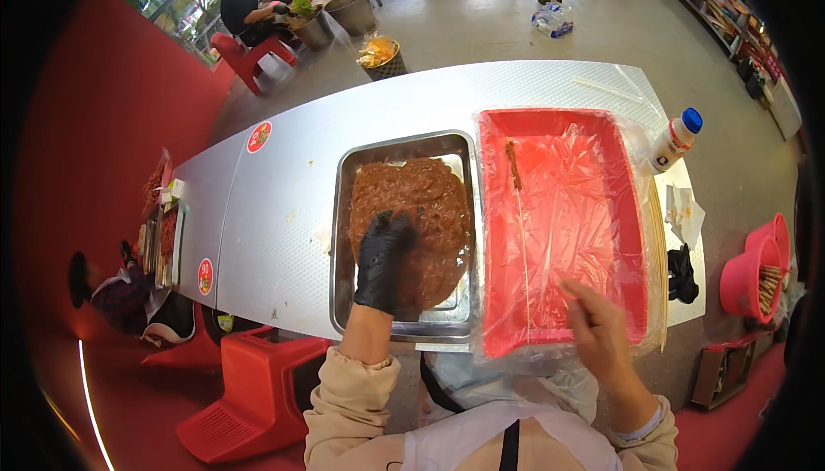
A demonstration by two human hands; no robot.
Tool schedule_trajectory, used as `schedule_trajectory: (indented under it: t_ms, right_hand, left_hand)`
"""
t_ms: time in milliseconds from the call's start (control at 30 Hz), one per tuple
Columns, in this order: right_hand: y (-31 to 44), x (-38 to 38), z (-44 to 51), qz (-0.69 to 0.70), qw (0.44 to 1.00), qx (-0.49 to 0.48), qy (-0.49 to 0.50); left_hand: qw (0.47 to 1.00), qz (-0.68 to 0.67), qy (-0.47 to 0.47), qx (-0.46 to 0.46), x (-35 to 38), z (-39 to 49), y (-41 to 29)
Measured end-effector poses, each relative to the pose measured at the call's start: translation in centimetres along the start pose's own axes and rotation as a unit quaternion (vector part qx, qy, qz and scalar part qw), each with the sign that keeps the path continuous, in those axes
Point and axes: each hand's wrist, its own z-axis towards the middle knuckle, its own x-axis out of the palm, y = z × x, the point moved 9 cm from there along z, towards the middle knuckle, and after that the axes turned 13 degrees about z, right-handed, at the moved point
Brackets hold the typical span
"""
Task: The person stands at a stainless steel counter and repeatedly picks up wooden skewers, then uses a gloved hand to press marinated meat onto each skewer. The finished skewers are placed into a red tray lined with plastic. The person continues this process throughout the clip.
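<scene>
My left hand (387, 261), in a black glove, has its fingers in the brown marinated meat (419, 213) inside a steel tray (338, 239); whether it grips any meat is hidden. My right hand (596, 323) is bare and hovers over the near right part of a red plastic tray (635, 213) lined with clear plastic film. Its fingers are curled, slightly blurred, and no object shows in them. One skewer (523, 258) with brown meat on its far end lies along the left side of the red tray.
Bare bamboo skewers (657, 265) lie right of the red tray. A bottle with a blue cap (680, 139), a crumpled tissue (684, 213) and a black glove (682, 274) are near the right edge. Red stools (258, 387) stand left. Two people sit farther away, one at the table's left end.
</scene>
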Motion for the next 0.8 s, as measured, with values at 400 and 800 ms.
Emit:
schedule_trajectory:
  t_ms: [400,800]
  right_hand:
    - [1.5,6.8,2.0,0.000,0.995,-0.066,0.080]
    - [1.4,7.4,2.2,-0.011,0.992,-0.089,0.086]
  left_hand:
    - [0.983,-0.174,0.055,-0.024,2.9,-2.5,0.4]
    - [0.984,-0.174,0.036,0.000,3.5,-2.6,0.3]
